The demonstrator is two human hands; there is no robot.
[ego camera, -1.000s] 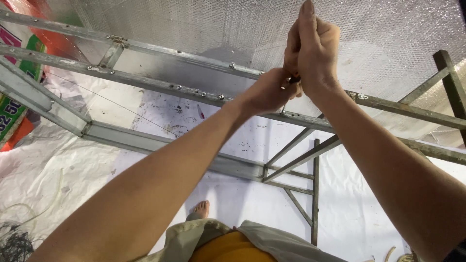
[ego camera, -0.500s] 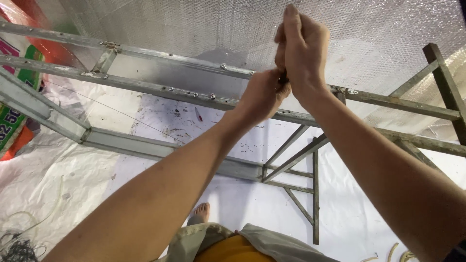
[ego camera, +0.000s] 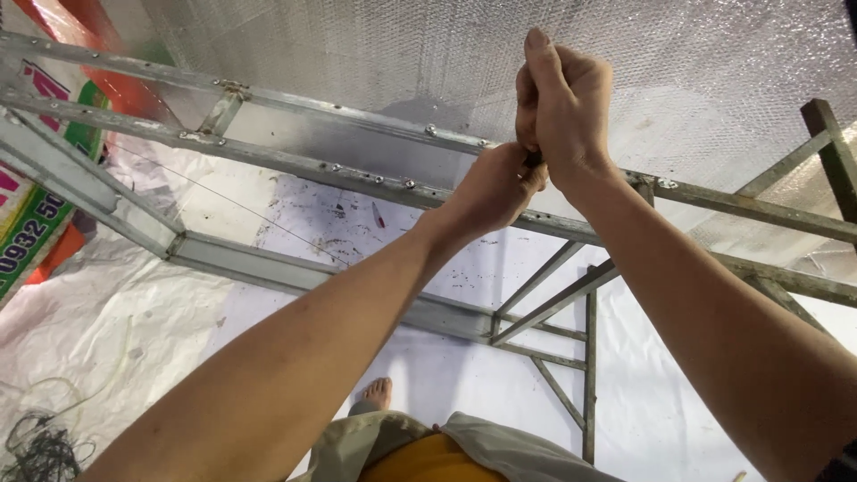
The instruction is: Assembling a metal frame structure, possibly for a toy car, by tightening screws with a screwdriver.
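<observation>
Head view puts a small dark object (ego camera: 534, 161), too hidden to identify, at upper centre of the frame, pinched between both hands just above the long grey riveted metal rail (ego camera: 357, 174). My right hand (ego camera: 564, 107) is curled tightly round it, fingers closed; my left hand (ego camera: 491, 187) closes on it from below. I judge the risk is a slip: the piece could drop onto the white plastic sheeting (ego camera: 134, 330) lower in the frame, or knuckles could scrape the rail. Silvery bubble-textured foil sheet (ego camera: 402, 54) fills the top of the frame.
</observation>
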